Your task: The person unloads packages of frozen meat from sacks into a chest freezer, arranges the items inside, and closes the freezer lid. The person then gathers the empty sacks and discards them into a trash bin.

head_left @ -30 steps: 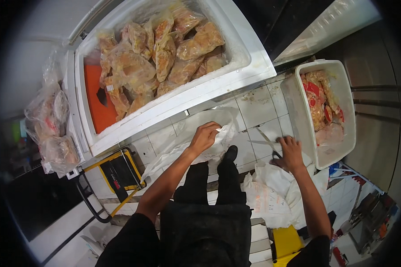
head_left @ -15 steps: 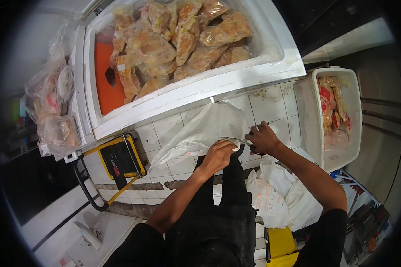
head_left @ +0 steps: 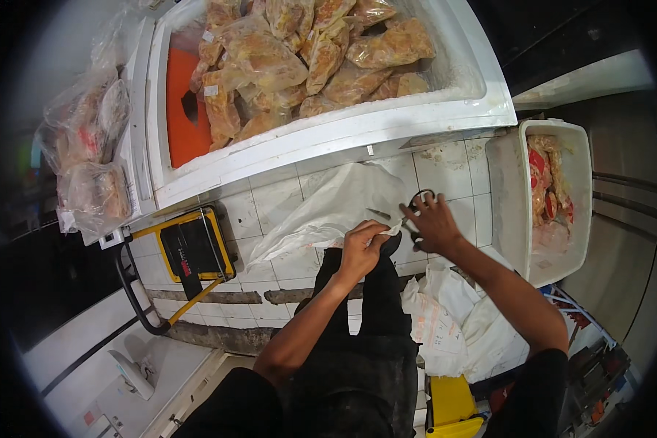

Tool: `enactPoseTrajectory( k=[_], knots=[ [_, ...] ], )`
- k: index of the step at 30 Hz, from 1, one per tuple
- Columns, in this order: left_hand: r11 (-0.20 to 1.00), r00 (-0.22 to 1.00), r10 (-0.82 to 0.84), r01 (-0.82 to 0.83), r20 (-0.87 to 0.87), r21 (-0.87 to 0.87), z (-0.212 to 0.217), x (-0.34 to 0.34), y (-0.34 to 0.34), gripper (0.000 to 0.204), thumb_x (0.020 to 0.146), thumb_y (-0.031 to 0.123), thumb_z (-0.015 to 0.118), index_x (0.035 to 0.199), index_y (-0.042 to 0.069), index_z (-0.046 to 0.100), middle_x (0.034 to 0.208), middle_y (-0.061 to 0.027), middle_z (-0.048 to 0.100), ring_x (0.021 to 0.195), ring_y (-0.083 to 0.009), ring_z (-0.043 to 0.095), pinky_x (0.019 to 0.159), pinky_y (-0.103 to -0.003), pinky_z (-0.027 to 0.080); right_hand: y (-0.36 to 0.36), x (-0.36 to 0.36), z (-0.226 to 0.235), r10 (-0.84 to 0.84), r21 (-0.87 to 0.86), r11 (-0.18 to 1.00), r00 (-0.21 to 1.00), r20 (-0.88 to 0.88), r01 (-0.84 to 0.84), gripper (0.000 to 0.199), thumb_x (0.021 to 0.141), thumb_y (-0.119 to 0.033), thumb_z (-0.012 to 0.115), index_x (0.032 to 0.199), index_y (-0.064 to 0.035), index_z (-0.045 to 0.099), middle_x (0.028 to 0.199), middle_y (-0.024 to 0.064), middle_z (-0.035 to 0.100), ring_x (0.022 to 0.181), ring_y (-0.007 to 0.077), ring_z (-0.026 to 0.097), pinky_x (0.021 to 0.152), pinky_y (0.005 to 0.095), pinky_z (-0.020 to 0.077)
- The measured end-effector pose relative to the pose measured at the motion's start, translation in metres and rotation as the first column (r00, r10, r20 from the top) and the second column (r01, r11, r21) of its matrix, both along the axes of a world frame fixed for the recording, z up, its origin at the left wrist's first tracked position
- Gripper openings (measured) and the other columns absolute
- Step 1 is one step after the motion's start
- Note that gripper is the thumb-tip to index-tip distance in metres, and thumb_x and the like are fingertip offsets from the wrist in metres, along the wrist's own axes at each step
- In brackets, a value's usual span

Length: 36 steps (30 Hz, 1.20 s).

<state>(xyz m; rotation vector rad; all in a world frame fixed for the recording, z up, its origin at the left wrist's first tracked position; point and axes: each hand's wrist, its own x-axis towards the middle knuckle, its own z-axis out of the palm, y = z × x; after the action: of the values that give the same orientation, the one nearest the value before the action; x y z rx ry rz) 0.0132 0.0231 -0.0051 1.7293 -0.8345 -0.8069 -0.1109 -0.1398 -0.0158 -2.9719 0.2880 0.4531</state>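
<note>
My left hand (head_left: 363, 250) is closed in a pinch on the edge of a white woven sack (head_left: 321, 204), which hangs spread out over the tiled floor. In my right hand (head_left: 438, 228) is a pair of scissors (head_left: 420, 196) with black handles. Its handles are spread apart, and its blades point toward the sack edge beside my left fingers. Whether the blades touch the sack I cannot tell.
Ahead stands an open white chest freezer (head_left: 343, 142) full of bagged frozen meat (head_left: 270, 62). More bagged meat (head_left: 91, 164) lies at its left. A yellow-and-black platform scale (head_left: 193, 244) is on the floor. At right are a white tub (head_left: 586, 212) and folded white sacks (head_left: 442, 321).
The scissors' handles have spread wider and my right fingers have opened out with them. My left hand still pinches the sack. The whole view has shifted slightly.
</note>
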Motion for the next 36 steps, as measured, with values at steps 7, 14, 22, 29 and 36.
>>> enactPoseTrajectory(
  k=[7,14,22,29,36],
  knots=[
    [0.999,1.000,0.010,-0.010,-0.001,0.044,0.004,0.002,0.018,0.014,0.074,-0.007,0.060,0.088,-0.006,0.063,0.076,-0.0128,0.061,0.067,-0.0212,0.059,0.063,-0.027,0.044,0.022,0.022,-0.014,0.009,0.252,0.964,0.934,-0.357,0.087,0.032,0.075,-0.021,0.060,0.106,-0.0095,0.060,0.096,0.0090,0.056,0.104,0.0233,0.050,0.082,0.0372,0.0374],
    [0.989,0.985,0.125,-0.114,-0.119,0.098,0.014,-0.005,0.025,0.011,0.075,-0.008,0.059,0.086,-0.007,0.062,0.075,-0.0120,0.061,0.068,-0.0181,0.058,0.064,-0.026,0.043,0.025,0.013,-0.010,0.060,-0.060,0.997,0.917,0.394,-0.039,0.014,0.077,-0.020,0.058,0.087,-0.0101,0.059,0.077,0.0062,0.061,0.078,0.0218,0.061,0.081,0.0354,0.0379],
    [0.970,0.936,0.242,-0.234,-0.256,0.061,0.009,0.005,0.051,0.009,0.083,-0.002,0.058,0.088,-0.005,0.063,0.071,-0.0002,0.052,0.065,-0.0081,0.041,0.061,-0.023,0.035,0.040,0.015,-0.037,-0.032,0.192,0.980,0.997,-0.063,0.043,0.024,0.076,-0.020,0.058,0.098,-0.0104,0.061,0.060,0.0046,0.061,0.053,0.0254,0.061,0.066,0.0397,0.0457],
    [0.784,0.543,0.500,-0.615,-0.675,0.086,0.010,0.022,0.077,0.019,0.088,0.001,0.050,0.102,-0.009,0.059,0.099,-0.0104,0.062,0.094,-0.0150,0.056,0.089,-0.028,0.040,0.009,-0.025,0.041,-0.217,0.071,0.974,0.976,-0.007,0.217,0.059,0.063,-0.027,0.074,0.118,-0.0173,0.055,0.105,0.0045,0.057,0.101,0.0220,0.051,0.082,0.0395,0.0358],
    [0.826,0.605,0.454,-0.560,-0.654,0.056,0.011,0.029,0.068,0.017,0.088,0.001,0.052,0.100,-0.007,0.062,0.090,-0.0068,0.064,0.083,-0.0100,0.057,0.081,-0.024,0.043,0.017,-0.035,0.018,-0.161,0.091,0.983,0.987,-0.023,0.162,0.062,0.054,-0.027,0.080,0.112,-0.0180,0.058,0.097,0.0033,0.058,0.093,0.0240,0.053,0.076,0.0411,0.0371]
  ],
)
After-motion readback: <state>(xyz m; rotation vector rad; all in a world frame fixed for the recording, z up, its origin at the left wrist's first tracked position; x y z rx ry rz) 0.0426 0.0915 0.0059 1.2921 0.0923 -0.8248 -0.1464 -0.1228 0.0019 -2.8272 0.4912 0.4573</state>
